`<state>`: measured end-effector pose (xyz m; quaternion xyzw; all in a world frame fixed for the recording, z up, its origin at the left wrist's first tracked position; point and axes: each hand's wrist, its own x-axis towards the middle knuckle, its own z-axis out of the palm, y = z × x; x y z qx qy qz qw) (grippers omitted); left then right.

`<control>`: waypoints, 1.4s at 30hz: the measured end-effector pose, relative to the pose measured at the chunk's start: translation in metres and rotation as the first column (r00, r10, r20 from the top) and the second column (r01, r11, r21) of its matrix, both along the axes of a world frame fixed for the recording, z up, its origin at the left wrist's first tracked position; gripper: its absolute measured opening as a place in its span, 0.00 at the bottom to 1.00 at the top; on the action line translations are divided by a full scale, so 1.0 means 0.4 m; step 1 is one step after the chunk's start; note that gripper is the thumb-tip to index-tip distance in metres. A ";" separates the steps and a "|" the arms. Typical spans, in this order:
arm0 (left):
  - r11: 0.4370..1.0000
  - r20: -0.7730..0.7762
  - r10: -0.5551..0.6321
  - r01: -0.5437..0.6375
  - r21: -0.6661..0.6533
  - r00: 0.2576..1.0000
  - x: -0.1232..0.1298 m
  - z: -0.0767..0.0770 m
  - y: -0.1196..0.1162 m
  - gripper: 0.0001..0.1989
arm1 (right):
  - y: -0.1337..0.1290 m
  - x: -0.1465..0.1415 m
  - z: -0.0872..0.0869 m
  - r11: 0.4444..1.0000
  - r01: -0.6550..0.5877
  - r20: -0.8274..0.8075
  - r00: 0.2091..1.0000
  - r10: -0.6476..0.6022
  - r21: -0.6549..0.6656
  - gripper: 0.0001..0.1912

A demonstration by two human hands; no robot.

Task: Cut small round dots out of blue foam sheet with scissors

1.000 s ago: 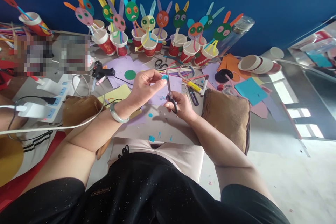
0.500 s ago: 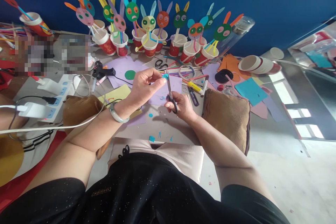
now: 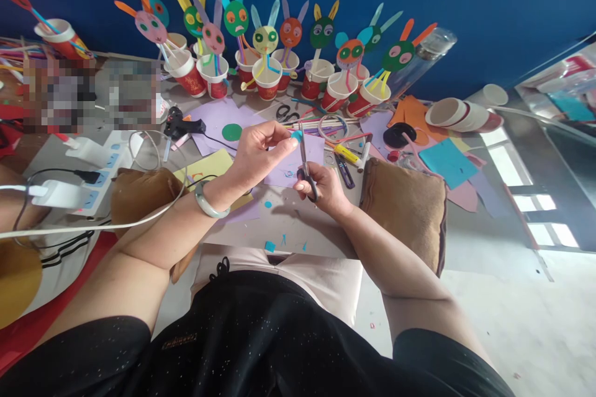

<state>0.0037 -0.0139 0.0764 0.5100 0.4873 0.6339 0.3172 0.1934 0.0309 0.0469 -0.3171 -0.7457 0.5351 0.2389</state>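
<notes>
Between the thumb and fingers of my left hand [image 3: 267,147] is a small blue paper piece [image 3: 297,136], held up over the table. My right hand [image 3: 326,188] is closed around the dark handles of a pair of scissors [image 3: 305,164], blades pointing up and touching or very near the paper's right edge. Under both hands lies a purple paper sheet [image 3: 282,177] with tiny blue scraps on it. A blue paper dot [image 3: 267,205] and a blue paper square [image 3: 270,247] lie on the table closer to my body.
Paper cups with rabbit-faced figures [image 3: 267,77] line the back by the blue wall. A glue gun [image 3: 179,126] lies left, a green paper circle [image 3: 231,132] beside it. A yellow-handled tool [image 3: 347,154] and brown cushion [image 3: 405,211] are right. A white cable [image 3: 139,222] crosses over my left forearm.
The view has shifted very slightly. Both hands stay almost in place, with the blue paper and scissors still held close together.
</notes>
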 end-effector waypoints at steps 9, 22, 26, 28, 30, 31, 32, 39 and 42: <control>0.999 -0.030 -0.036 0.036 0.005 0.999 0.003 -0.003 -0.001 0.09 | 0.001 -0.001 0.002 1.000 0.002 -0.010 1.000 -0.002 -0.003 0.41; 0.999 -0.048 -0.040 0.040 -0.004 0.998 0.006 -0.008 0.000 0.08 | 0.000 -0.002 0.001 1.000 0.015 -0.022 1.000 -0.016 -0.022 0.41; 0.999 -0.028 -0.038 0.038 -0.015 0.999 0.006 -0.006 0.000 0.08 | -0.002 0.000 0.002 0.999 0.020 -0.008 1.000 -0.021 -0.027 0.41; 0.999 -0.029 -0.043 0.042 -0.023 0.999 0.005 -0.007 0.000 0.09 | -0.002 0.001 0.003 0.999 0.020 -0.001 1.000 -0.020 -0.031 0.41; 0.999 -0.037 -0.042 0.041 -0.025 0.998 0.003 -0.008 0.000 0.09 | -0.003 0.002 0.004 0.999 0.017 0.004 1.000 -0.017 -0.039 0.41; 0.999 -0.041 -0.039 0.038 -0.024 0.998 0.003 -0.009 0.001 0.09 | -0.003 0.002 0.005 0.999 0.015 0.005 1.000 -0.015 -0.040 0.42; 0.999 -0.042 -0.036 0.035 -0.020 0.998 0.002 -0.010 0.001 0.09 | -0.003 0.002 0.005 0.999 0.014 0.005 1.000 -0.014 -0.038 0.42; 0.999 -0.039 -0.035 0.035 -0.011 0.999 0.000 -0.008 0.001 0.11 | -0.005 0.000 0.008 1.000 0.006 -0.005 1.000 -0.006 -0.029 0.41; 0.999 -0.031 -0.045 0.044 -0.013 0.999 -0.001 -0.004 0.000 0.12 | -0.005 0.000 0.008 1.000 0.005 0.003 1.000 -0.004 -0.031 0.42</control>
